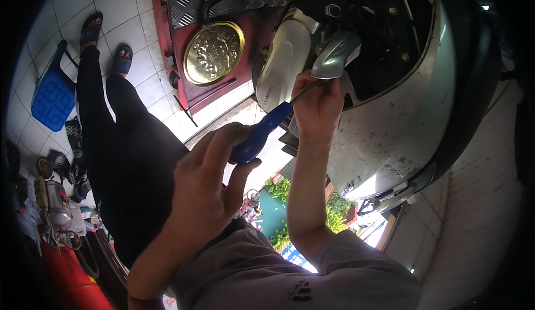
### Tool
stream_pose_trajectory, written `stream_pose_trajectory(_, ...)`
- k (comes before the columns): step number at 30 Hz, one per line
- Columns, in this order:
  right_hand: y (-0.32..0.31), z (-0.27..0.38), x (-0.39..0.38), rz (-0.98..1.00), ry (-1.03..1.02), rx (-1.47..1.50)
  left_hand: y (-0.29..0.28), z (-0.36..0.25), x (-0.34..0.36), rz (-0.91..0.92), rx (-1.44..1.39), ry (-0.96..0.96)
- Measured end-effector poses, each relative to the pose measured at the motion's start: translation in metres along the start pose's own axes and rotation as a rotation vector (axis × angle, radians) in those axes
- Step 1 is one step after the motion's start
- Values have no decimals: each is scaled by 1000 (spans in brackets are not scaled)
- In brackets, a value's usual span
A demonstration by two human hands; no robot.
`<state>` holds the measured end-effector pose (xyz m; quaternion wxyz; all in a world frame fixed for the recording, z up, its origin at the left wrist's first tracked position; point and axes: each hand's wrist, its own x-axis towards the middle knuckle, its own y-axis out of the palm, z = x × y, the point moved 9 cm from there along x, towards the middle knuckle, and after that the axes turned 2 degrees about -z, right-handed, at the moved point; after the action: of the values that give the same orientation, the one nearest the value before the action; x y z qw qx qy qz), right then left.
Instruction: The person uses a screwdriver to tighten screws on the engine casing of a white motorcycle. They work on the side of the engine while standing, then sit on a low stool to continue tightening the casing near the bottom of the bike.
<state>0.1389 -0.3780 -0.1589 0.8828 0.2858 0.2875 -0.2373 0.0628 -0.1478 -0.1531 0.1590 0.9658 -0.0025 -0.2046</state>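
Note:
A screwdriver with a blue handle (259,135) slants up to the right across the middle of the view. My left hand (203,179) grips the butt of that handle between thumb and fingers. The metal shaft (302,94) runs up to my right hand (317,106), whose fingers close round its far end. Those fingertips press against the lower edge of a glossy silver cover (337,56) on a scooter (384,126). The screwdriver's tip is hidden by the fingers and cover.
Left of the scooter is a red lift platform (214,95) carrying a round gold tray (214,53). A blue plastic stool (54,101) stands on the tiled floor at far left. A red tank (72,279) and a silver spray gun (58,207) are at lower left.

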Motion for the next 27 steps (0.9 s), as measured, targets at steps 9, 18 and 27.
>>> stream_pose_trajectory(9, 0, 0, 1, 32, 17, 9, -2, -2, 5, -6, 0, 19)
stream_pose_trajectory(18, 1, 0, 2, 64, 51, 49, -3, -2, 6, -21, 9, -11)
stream_pose_trajectory(27, 0, 0, 3, 61, 57, 58, -3, 0, 9, -64, -3, 1)
